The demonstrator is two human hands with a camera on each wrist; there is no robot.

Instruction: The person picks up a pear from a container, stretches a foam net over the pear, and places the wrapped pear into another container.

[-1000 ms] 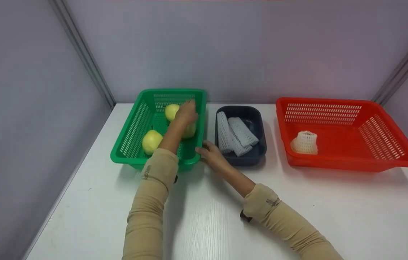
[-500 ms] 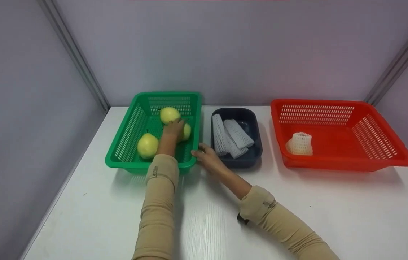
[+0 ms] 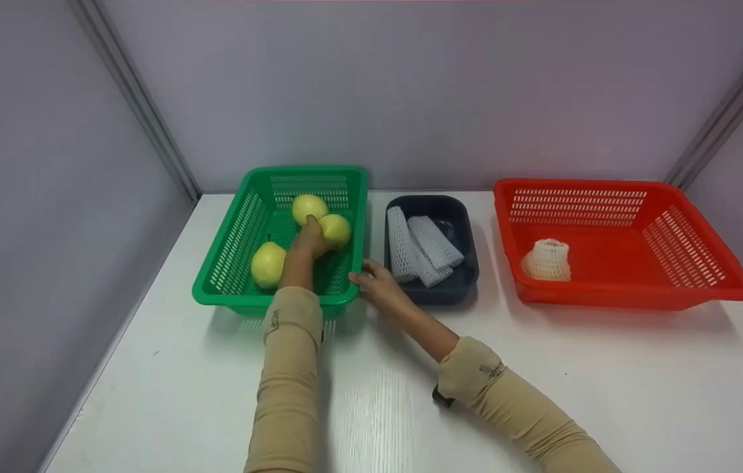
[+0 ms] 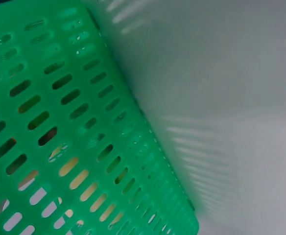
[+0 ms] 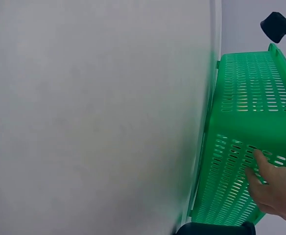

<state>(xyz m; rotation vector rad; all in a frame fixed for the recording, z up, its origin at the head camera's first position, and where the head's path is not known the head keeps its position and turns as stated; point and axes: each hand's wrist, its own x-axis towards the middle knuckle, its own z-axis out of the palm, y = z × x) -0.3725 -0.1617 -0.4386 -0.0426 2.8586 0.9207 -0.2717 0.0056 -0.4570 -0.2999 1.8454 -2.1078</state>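
In the head view, my left hand (image 3: pixel 312 242) is inside the green basket (image 3: pixel 220 299), on the left of a yellow pear (image 3: pixel 336 230). Its fingers curl against the pear's left and lower side, partly hidden from view. Behind lies another pear (image 3: pixel 309 210), and a third pear (image 3: pixel 268 266) sits to the left of my wrist. My right hand (image 3: pixel 378 284) holds the basket's near right corner, thumb at the rim. The right wrist view has the fingers of this right hand (image 5: pixel 277 193) against the slotted outer wall of the basket (image 5: pixel 260 127).
A dark blue tray (image 3: pixel 443 295) holds several flat white foam net sleeves (image 3: pixel 437 242). To the right stands a red basket (image 3: pixel 614 295) containing a net-sleeved object (image 3: pixel 548 261). Walls border the white table (image 3: pixel 378 414) at the back and sides.
My left hand has come down and left from the basket's right side, now beside the pear, which shows more fully. The right hand stays at the basket's corner. The head view shifted slightly.
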